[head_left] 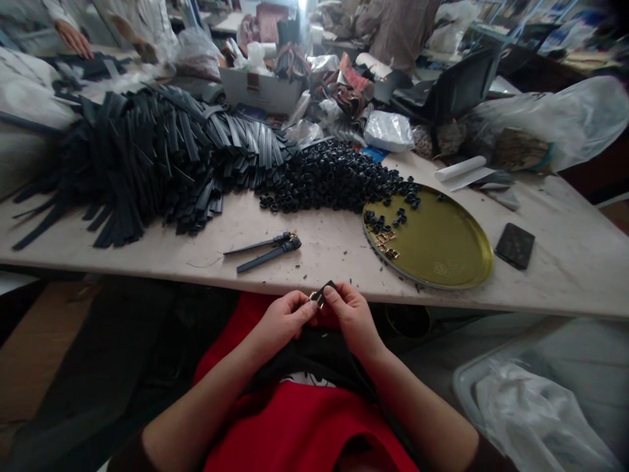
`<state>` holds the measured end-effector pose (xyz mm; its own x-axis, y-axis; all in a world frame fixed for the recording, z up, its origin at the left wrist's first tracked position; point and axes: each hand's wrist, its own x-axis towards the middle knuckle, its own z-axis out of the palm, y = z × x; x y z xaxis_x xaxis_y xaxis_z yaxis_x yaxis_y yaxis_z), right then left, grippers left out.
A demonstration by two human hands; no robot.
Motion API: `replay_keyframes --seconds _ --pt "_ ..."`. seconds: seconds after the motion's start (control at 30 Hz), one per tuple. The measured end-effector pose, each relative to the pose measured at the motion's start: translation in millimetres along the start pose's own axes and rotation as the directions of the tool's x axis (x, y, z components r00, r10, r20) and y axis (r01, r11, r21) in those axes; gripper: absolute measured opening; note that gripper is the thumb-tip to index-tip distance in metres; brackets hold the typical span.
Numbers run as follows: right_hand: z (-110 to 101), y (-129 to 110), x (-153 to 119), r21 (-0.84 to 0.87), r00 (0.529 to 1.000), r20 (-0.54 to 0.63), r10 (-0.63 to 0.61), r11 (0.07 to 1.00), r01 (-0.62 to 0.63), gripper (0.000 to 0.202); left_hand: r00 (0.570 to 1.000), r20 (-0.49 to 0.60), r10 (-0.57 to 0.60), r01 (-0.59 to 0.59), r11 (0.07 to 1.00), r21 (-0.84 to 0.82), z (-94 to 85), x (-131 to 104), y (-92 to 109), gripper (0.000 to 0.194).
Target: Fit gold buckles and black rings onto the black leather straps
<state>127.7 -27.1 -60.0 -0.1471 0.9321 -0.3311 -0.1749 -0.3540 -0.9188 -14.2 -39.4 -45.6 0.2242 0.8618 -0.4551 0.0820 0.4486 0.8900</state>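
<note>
My left hand (pixel 289 316) pinches a gold buckle (pixel 317 299) at the table's front edge. Close beside it, my right hand (pixel 351 318) holds the end of a black strap (pixel 325 289) that meets the buckle. Beyond my hands, two black strap pieces with buckles (pixel 269 254) lie on the table. A gold-coloured round tray (pixel 442 242) sits to the right, with gold buckles (pixel 386 242) and small black loops at its left rim. Behind are a heap of black loops (pixel 329 174) and a large pile of black straps (pixel 142 151).
A dark flat block (pixel 515 246) lies right of the tray. White box (pixel 263 92), scraps and plastic bags (pixel 570 118) crowd the table's back. Another person's hand (pixel 73 39) is at the far left. A plastic-lined bin (pixel 531 406) stands below right.
</note>
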Motion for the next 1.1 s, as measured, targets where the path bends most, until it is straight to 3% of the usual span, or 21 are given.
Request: replay_keyframes --seconds 0.2,0.37,0.5,0.7,1.1 --pt "-3.8 -4.0 12.2 -0.091 0.998 -0.013 -0.061 0.994 0.059 0.026 0.999 0.003 -0.039 0.039 0.997 -0.065 1.4 11.5 1.0 0.022" --pt "-8.6 -1.5 19.0 0.061 0.969 0.142 0.200 0.976 -0.210 0.028 0.991 -0.048 -0.127 0.121 0.986 -0.114 2.1 13.1 6.2 0.015" --pt "-9.7 -1.4 19.7 0.118 0.943 0.215 0.256 0.951 -0.285 0.028 0.988 -0.026 -0.150 0.144 0.977 -0.158 2.0 13.5 6.4 0.020" --pt "-9.7 -1.4 15.6 -0.029 0.947 0.200 0.250 0.968 -0.249 0.023 0.984 0.022 -0.177 0.178 0.957 -0.229 0.1 10.7 2.4 0.016" --pt "-1.4 6.6 1.8 -0.019 0.949 0.130 0.286 0.958 -0.286 0.021 0.974 0.103 -0.201 0.220 0.951 -0.220 -0.3 -1.2 -12.7 0.025"
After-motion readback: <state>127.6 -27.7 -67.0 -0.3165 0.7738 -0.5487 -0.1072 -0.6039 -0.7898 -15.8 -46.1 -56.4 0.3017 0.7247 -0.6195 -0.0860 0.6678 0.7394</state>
